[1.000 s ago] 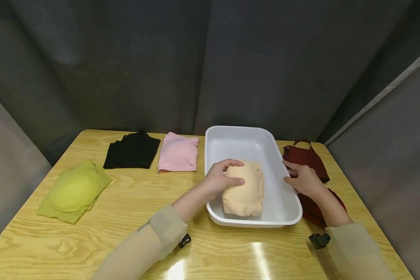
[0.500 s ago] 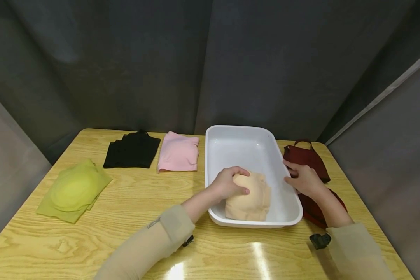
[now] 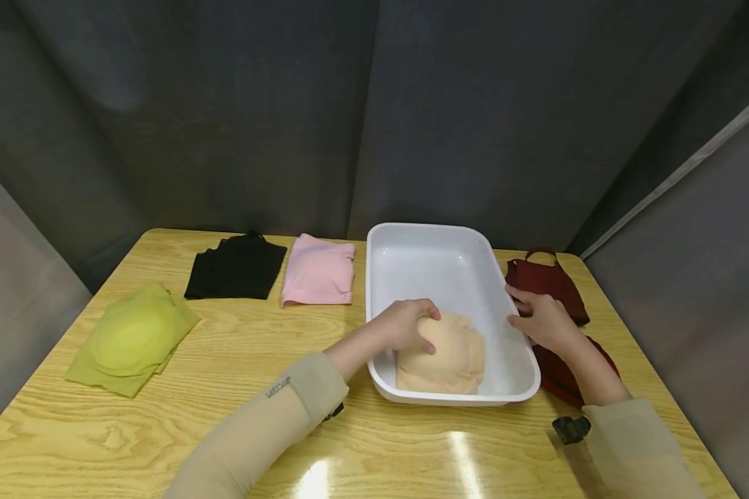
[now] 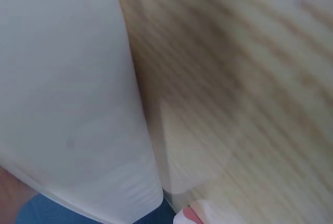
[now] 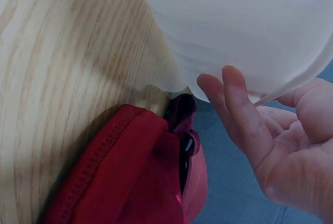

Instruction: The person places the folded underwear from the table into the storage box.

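A beige folded padded bra (image 3: 452, 357) lies in the front part of a white plastic tub (image 3: 437, 267). My left hand (image 3: 402, 326) grips the bra's left side, thumb and forefinger spread over its top and the other fingers out of sight. On the tub's right rim rests my right hand (image 3: 546, 322). In the right wrist view, that hand (image 5: 270, 141) has its thumb over the rim and its fingers against the outer wall. The left wrist view shows the tub's outer side (image 4: 73, 99), and the bra is hidden there.
Left of the tub lie a pink bra top (image 3: 318, 272), a black one (image 3: 236, 269) and a yellow-green one (image 3: 134, 339). Dark red bras (image 3: 548, 285) lie right of the tub, partly behind the right hand. Dark curtains (image 3: 362, 118) hang beyond the wooden table (image 3: 225, 360).
My left hand has brought the beige bra towards the tub's front and lowered it, then shifted slightly left. The right hand has stayed on the rim.
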